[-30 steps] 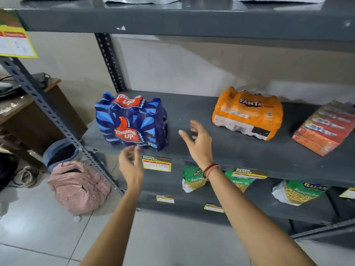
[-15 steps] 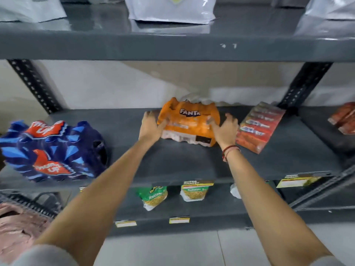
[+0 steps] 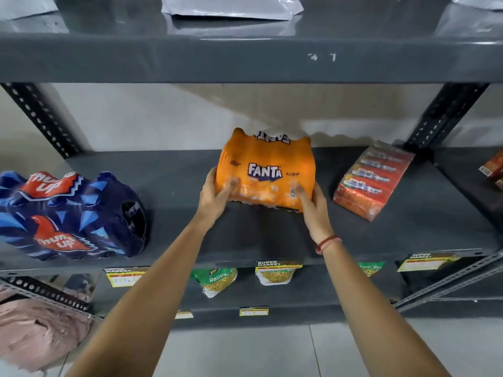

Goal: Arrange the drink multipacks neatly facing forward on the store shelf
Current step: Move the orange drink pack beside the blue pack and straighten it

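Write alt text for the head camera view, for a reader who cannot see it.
Both hands, left hand and right hand, hold an orange Fanta multipack on a grey shelf, logo facing forward. A blue Thums Up multipack sits to its left, a red packet bundle to its right.

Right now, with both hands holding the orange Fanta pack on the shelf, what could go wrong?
1. The Fanta pack is gripped only at its lower corners by the left hand and right hand; the smooth wrap might slip.
2. The red snack pack lies tilted close on the right; shifting the Fanta sideways could knock it.
3. The Thums Up pack sits near the shelf front edge; a bump might tip it off.
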`<state>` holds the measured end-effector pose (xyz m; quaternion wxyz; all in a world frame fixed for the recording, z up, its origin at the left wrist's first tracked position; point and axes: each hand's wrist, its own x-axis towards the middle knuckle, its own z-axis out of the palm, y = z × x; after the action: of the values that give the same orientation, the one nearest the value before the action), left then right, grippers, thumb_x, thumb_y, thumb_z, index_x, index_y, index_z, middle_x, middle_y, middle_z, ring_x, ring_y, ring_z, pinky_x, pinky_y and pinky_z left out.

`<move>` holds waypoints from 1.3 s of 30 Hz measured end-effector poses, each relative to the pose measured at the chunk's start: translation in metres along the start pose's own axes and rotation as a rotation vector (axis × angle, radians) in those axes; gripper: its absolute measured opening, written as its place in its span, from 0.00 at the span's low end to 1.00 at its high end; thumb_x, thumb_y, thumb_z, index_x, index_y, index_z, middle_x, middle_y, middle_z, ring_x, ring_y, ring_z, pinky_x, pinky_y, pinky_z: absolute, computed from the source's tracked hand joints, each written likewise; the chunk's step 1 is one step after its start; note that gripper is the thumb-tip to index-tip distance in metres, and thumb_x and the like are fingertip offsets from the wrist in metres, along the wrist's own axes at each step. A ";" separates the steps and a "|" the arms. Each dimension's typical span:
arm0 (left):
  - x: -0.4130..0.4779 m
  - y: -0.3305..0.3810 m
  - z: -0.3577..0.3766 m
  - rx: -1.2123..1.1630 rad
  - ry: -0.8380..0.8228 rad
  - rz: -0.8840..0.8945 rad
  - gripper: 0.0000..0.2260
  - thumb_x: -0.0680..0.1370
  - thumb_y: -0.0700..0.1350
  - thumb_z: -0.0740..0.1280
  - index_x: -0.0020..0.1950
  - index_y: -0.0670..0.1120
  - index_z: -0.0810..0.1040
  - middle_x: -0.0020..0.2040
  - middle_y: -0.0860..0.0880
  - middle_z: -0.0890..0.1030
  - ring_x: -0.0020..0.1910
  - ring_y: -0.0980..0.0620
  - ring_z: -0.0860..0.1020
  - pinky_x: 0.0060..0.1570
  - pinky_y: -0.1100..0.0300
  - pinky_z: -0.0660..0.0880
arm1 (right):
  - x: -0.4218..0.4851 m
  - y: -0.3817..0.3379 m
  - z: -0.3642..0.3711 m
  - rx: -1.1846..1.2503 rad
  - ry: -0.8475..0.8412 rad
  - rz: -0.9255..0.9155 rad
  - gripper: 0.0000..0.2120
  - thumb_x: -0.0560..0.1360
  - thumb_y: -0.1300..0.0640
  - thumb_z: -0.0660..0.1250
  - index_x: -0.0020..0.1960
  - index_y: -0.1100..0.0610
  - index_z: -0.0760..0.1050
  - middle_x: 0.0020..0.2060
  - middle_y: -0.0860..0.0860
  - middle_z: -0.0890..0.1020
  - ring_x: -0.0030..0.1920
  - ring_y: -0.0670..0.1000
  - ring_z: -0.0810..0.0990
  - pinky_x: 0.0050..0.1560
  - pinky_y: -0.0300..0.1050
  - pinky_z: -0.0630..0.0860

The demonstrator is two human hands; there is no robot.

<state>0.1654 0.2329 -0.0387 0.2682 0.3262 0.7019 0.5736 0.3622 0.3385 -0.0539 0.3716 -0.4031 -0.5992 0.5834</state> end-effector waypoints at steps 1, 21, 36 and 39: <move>-0.007 -0.008 -0.005 -0.018 -0.016 0.029 0.29 0.74 0.53 0.68 0.72 0.46 0.62 0.64 0.49 0.75 0.61 0.50 0.76 0.59 0.52 0.76 | -0.007 0.004 -0.003 -0.009 -0.026 -0.027 0.28 0.73 0.44 0.66 0.70 0.51 0.65 0.62 0.52 0.78 0.60 0.50 0.78 0.60 0.48 0.76; -0.050 -0.027 -0.006 0.104 0.110 -0.027 0.31 0.73 0.46 0.71 0.72 0.44 0.62 0.68 0.43 0.73 0.66 0.44 0.73 0.64 0.49 0.70 | -0.026 0.001 -0.012 -0.140 -0.054 -0.054 0.38 0.64 0.52 0.77 0.68 0.53 0.62 0.66 0.54 0.73 0.64 0.55 0.74 0.64 0.58 0.74; -0.110 -0.003 0.111 0.231 -0.080 0.042 0.59 0.65 0.66 0.70 0.73 0.48 0.27 0.75 0.46 0.29 0.76 0.46 0.37 0.75 0.47 0.48 | -0.018 -0.061 -0.015 -0.073 -0.184 0.016 0.27 0.78 0.38 0.48 0.68 0.52 0.67 0.58 0.46 0.73 0.54 0.41 0.71 0.55 0.39 0.65; -0.100 -0.001 0.090 0.129 -0.052 0.036 0.61 0.61 0.65 0.73 0.73 0.52 0.30 0.78 0.46 0.44 0.76 0.46 0.51 0.73 0.48 0.57 | -0.033 -0.048 -0.014 -0.154 -0.034 -0.036 0.21 0.78 0.40 0.55 0.57 0.55 0.73 0.53 0.49 0.77 0.51 0.42 0.74 0.59 0.43 0.68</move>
<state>0.2972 0.2131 -0.0573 0.2546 0.3700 0.7242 0.5233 0.3861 0.3143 -0.0045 0.3396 -0.4097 -0.6556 0.5358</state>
